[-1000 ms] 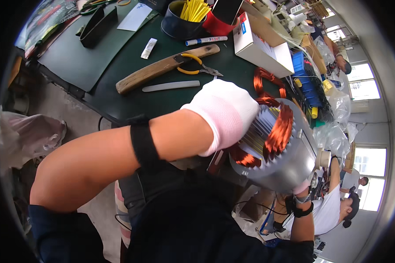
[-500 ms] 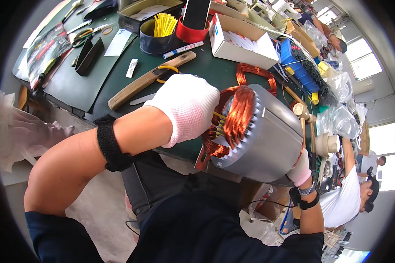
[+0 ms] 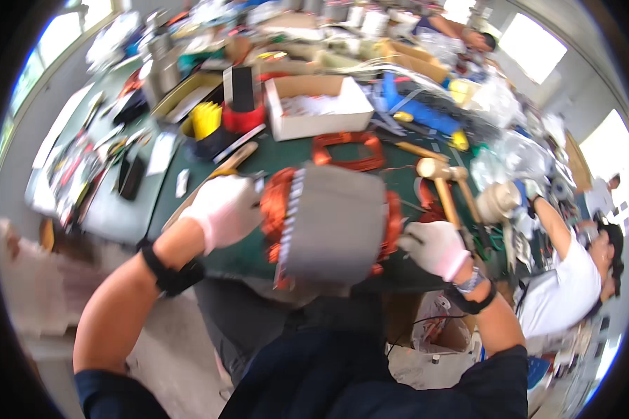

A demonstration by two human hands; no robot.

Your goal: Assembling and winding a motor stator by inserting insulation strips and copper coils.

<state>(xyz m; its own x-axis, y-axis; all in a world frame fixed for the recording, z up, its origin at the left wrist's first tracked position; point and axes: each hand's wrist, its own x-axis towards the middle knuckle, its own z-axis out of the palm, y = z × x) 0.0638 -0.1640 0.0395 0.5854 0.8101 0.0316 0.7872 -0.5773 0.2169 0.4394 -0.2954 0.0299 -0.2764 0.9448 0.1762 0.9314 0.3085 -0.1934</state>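
Observation:
A grey motor stator point(image 3: 335, 223) lies on its side at the near edge of the green table, with copper windings point(image 3: 278, 206) bulging from its left end and more at its right end. My left hand point(image 3: 223, 211), in a white and pink glove, is closed beside the left windings; what its fingers hold, if anything, is blurred. My right hand point(image 3: 437, 249), gloved alike, has its fingers curled near the right windings; I cannot make out anything in them. A loose copper coil point(image 3: 348, 151) lies behind the stator.
Two mallets point(image 3: 435, 170) lie at the right, near a white roll point(image 3: 497, 202). Behind stand a white box point(image 3: 319, 108) of paper slips, a red holder point(image 3: 243, 119) and a tub of yellow sticks point(image 3: 206, 122). A wooden bar point(image 3: 237, 158) lies left. A person in a white shirt point(image 3: 562, 286) works at right.
The stator has turned so its side faces me, its left end no longer facing my left hand head-on. My right hand has come into view beside its right end. The view has swung.

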